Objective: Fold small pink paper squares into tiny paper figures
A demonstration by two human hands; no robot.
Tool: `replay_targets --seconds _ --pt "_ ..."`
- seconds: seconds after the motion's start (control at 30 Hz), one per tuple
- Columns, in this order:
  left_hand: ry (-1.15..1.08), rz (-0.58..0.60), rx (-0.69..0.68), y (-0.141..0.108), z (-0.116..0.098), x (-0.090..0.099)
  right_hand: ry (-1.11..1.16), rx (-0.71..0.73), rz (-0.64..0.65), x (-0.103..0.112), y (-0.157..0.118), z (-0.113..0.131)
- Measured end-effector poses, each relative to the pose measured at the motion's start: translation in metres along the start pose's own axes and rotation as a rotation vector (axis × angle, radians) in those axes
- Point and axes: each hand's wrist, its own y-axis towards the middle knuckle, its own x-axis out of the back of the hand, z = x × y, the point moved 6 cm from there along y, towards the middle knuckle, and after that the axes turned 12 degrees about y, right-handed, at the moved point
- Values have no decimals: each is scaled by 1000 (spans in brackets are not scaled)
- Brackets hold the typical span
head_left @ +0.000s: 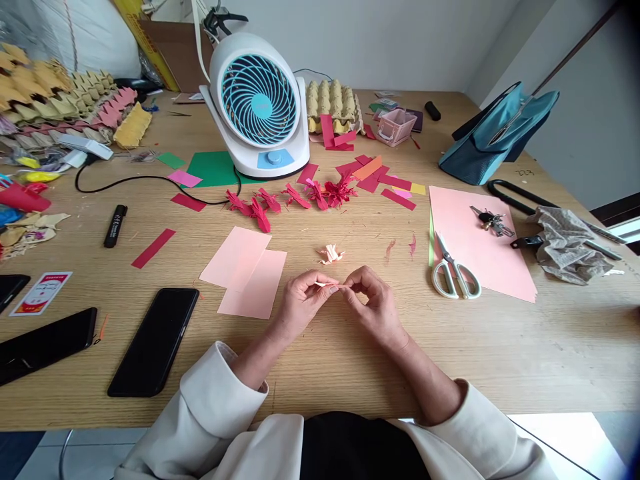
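Between the fingertips of both hands is a small, thin strip of light pink paper (327,285). My left hand (306,298) pinches its left part, and my right hand (374,301) pinches its right end. Just beyond the fingers lies a pale pink frilled paper piece (331,254). Two pink paper sheets (253,287) overlap on the table to the left of my left hand. Farther off, a row of red cut-paper pieces (290,198) runs across the table. White-handled scissors (454,270) rest to the right, partly on a larger pink sheet (483,240).
A white fan (260,100) stands at the back, before egg trays (333,103). Several phones (154,341) and a black marker (115,226) lie left. Keys (494,221), a crumpled grey cloth (570,245) and a teal bag (495,140) are on the right. Red paper scraps (380,177) lie farther back.
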Motion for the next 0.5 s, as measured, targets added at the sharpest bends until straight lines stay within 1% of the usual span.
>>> replay_targets --seconds 0.07,0.2,0.33,0.4,0.5 --pt "3 -19 -50 0 -1 2 84 -51 26 0 1 -4" --pt "80 -31 -166 1 -7 8 220 -150 79 0 3 -7" --pt "172 -31 -269 2 -15 14 348 -304 172 -1 5 -7" --pt "208 -16 -307 2 -18 14 368 -367 202 -2 4 -8" --pt "244 21 -329 2 -19 11 362 -428 189 -2 4 -13"
